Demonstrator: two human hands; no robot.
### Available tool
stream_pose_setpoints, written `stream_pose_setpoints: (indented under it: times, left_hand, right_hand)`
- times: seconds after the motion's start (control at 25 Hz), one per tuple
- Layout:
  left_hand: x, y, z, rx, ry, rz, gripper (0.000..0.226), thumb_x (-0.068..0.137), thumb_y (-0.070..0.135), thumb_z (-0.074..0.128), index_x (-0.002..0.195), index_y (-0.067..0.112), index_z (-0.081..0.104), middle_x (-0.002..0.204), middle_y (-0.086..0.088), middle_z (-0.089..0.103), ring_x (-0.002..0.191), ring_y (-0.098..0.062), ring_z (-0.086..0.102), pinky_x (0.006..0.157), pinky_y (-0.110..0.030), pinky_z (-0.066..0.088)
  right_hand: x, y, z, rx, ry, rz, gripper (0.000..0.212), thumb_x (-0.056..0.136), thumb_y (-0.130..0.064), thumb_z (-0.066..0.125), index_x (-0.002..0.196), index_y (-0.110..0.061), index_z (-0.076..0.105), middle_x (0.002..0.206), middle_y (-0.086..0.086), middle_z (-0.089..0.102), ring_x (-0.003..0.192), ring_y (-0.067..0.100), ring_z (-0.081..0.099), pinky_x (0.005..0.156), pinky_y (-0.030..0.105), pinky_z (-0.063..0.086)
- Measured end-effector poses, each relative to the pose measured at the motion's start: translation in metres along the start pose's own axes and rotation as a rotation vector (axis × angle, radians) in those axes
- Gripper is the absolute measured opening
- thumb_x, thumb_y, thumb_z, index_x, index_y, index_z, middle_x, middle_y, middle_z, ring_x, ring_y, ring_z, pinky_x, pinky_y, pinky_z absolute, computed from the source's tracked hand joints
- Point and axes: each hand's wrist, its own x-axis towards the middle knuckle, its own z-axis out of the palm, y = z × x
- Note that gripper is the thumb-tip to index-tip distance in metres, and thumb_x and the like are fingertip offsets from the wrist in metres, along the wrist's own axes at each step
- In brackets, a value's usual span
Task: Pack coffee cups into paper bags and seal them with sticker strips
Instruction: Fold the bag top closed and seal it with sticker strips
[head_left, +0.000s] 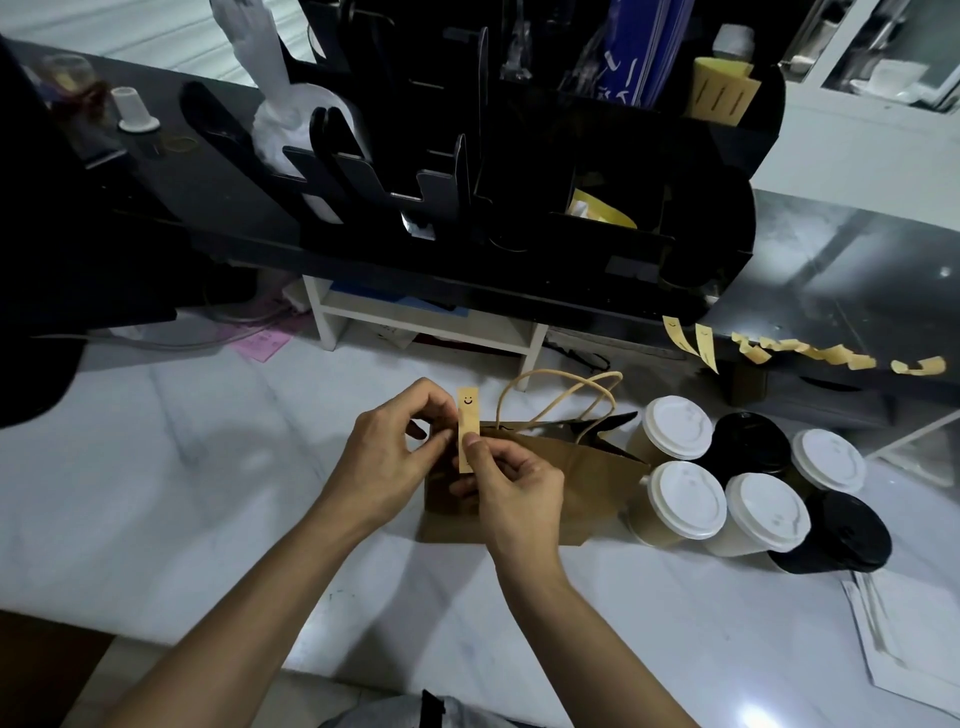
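Pinching sticker strip (468, 429) | both hands' fingers (445, 437) clamped | above paper bag (587, 483)

The only sign to be made out is a small black smiley face drawn at the top of the sticker strip (468, 429), just above the fingers (471, 441) pinching it. White characters mark a blue sheet (631, 52) far beyond the fingers, too blurred to read.

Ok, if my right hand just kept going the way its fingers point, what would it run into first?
Probably the left hand: the right hand points up-left, pinching the sticker strip, with the left hand's fingertips just beyond it. Depth is unclear.
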Motion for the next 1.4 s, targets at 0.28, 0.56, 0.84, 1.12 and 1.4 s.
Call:
stream_pose_setpoints:
  times: [0.28,0.56,0.84,1.12,1.4]
  left_hand:
    - [0.003,0.000,-0.001,0.056,-0.049,0.068,0.031,0.091,0.002,0.068,0.109,0.026,0.075,0.102,0.020,0.067,0.101,-0.006,0.063,0.082,-0.028,0.053]
    - [0.004,-0.002,-0.001,0.081,-0.053,0.067,0.023,0.094,0.009,0.066,0.109,0.025,0.073,0.105,0.016,0.057,0.101,-0.007,0.059,0.083,-0.025,0.051]
    - [0.002,-0.001,-0.002,0.193,-0.131,0.005,0.024,0.098,0.016,0.059,0.111,0.036,0.063,0.103,0.017,0.060,0.104,0.001,0.050,0.083,-0.024,0.049]
    - [0.003,0.005,-0.004,0.210,-0.112,0.019,0.024,0.096,0.012,0.063,0.110,0.031,0.070,0.089,0.033,0.053,0.105,0.010,0.045,0.075,-0.006,0.039]
    - [0.002,0.008,-0.005,0.233,-0.135,0.010,0.022,0.098,0.014,0.062,0.111,0.031,0.069,0.091,0.033,0.051,0.101,0.016,0.045,0.073,-0.008,0.038]
  right_hand:
    - [0.004,0.000,0.001,-0.027,0.001,0.005,0.014,0.093,-0.028,0.074,0.082,-0.021,0.080,0.073,0.001,0.076,0.056,0.016,0.069,0.058,0.026,0.056]
    - [0.006,-0.002,0.002,-0.036,-0.001,0.015,0.016,0.092,-0.029,0.075,0.080,-0.020,0.080,0.071,0.004,0.075,0.053,0.013,0.063,0.054,0.025,0.052]
    - [0.006,-0.002,0.001,-0.068,0.001,0.029,0.017,0.091,-0.032,0.076,0.080,-0.019,0.080,0.070,0.004,0.074,0.050,0.011,0.061,0.053,0.022,0.051]
    - [0.011,-0.002,-0.003,-0.235,0.025,-0.041,0.025,0.091,-0.040,0.075,0.074,-0.023,0.078,0.063,-0.002,0.072,0.050,0.014,0.065,0.051,0.026,0.052]
    - [0.014,-0.001,-0.006,-0.470,0.013,-0.130,0.027,0.093,-0.049,0.069,0.068,-0.037,0.072,0.059,-0.018,0.070,0.057,0.001,0.068,0.061,0.031,0.057]
